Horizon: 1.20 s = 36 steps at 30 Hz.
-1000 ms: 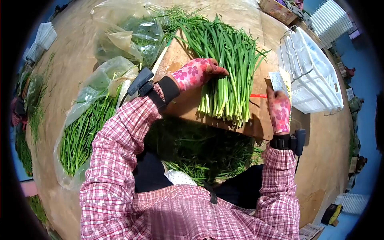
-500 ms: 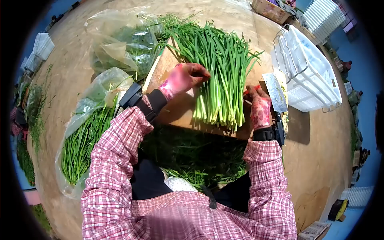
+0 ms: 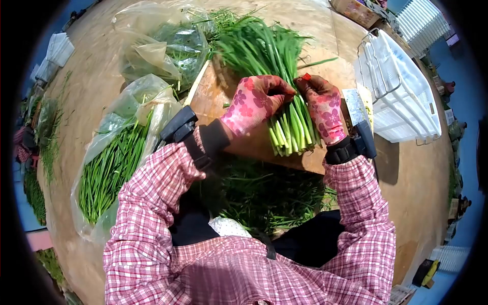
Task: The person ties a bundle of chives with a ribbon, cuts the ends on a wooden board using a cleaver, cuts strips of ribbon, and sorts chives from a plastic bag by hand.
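Green bunch lay gathered; I saw no fastening around it. Right fingers pinched red strip; left fingers closed against stems, hold unclear.

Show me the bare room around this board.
Open floor lies below the white crate, right of the right sleeve. A smaller patch of board borders the left hand. Crowded: around the right hand and green stalks, and by the plastic bags.

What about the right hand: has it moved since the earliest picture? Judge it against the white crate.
Yes. The right hand has moved left and forward, away from the white crate, to the bunch of leafy greens.
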Each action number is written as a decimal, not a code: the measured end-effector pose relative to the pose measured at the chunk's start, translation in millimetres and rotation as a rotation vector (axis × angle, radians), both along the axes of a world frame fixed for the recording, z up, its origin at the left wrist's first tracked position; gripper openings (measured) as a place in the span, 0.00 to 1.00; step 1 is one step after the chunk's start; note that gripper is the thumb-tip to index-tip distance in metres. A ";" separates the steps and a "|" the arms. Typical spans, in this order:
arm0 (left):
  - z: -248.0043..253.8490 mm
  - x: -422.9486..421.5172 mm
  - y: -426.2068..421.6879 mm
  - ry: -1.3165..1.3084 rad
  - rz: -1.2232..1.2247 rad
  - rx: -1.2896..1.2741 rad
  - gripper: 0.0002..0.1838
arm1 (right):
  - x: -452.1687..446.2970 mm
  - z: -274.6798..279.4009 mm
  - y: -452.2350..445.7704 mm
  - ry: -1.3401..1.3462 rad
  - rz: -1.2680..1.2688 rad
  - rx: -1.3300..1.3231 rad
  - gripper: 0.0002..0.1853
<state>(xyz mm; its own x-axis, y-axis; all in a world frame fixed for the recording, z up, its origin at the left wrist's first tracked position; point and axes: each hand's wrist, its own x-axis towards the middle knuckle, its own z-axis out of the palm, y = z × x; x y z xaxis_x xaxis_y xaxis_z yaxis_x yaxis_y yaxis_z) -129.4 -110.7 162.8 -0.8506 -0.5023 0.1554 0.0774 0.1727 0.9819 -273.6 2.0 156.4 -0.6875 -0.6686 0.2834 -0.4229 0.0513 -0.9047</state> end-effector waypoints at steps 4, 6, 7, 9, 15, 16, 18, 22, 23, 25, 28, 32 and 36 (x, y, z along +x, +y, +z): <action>12.3 -0.3 26.9 -0.010 0.044 0.116 0.06 | -19.8 22.9 0.3 -0.074 0.211 0.166 0.09; 0.5 -14.3 35.9 -0.022 0.036 0.195 0.05 | -31.9 37.7 1.8 -0.048 0.259 0.276 0.09; -8.6 -22.9 40.9 -0.032 0.064 0.225 0.05 | -44.0 36.7 1.7 0.022 0.288 0.347 0.09; -26.1 -39.2 45.6 -0.077 0.132 0.194 0.05 | -52.1 21.2 -1.1 0.211 0.119 0.450 0.10; -42.9 -32.1 40.5 0.020 0.315 -0.154 0.08 | 12.0 -6.0 -5.8 0.898 -0.430 0.343 0.05; -41.3 -20.5 40.9 0.081 0.334 -0.225 0.08 | 15.9 -11.0 -9.2 0.930 -0.453 0.342 0.05; -43.6 -2.8 38.0 0.080 0.392 -0.388 0.07 | 19.3 -17.0 -14.8 0.925 -0.434 0.252 0.06; -40.1 19.6 40.3 0.001 0.439 -0.326 0.04 | 11.4 -37.8 -7.7 0.884 -0.381 0.057 0.06; -39.6 20.9 40.7 0.064 0.416 -0.412 0.04 | 7.8 -41.1 -7.9 0.900 -0.356 -0.002 0.06; -34.0 19.1 40.3 0.113 0.410 -0.623 0.05 | 11.3 -33.6 -7.8 0.951 -0.361 0.000 0.05; -25.1 4.4 24.2 0.194 0.365 -0.930 0.08 | 16.8 -33.3 -4.0 0.751 -0.236 -0.117 0.04; -22.5 -12.5 0.8 0.272 0.266 -0.928 0.05 | 25.9 -26.6 -4.7 0.529 -0.235 0.018 0.06; -39.0 -29.0 -6.2 0.192 0.175 -0.642 0.04 | 27.4 -12.6 -5.9 0.779 -0.323 0.144 0.04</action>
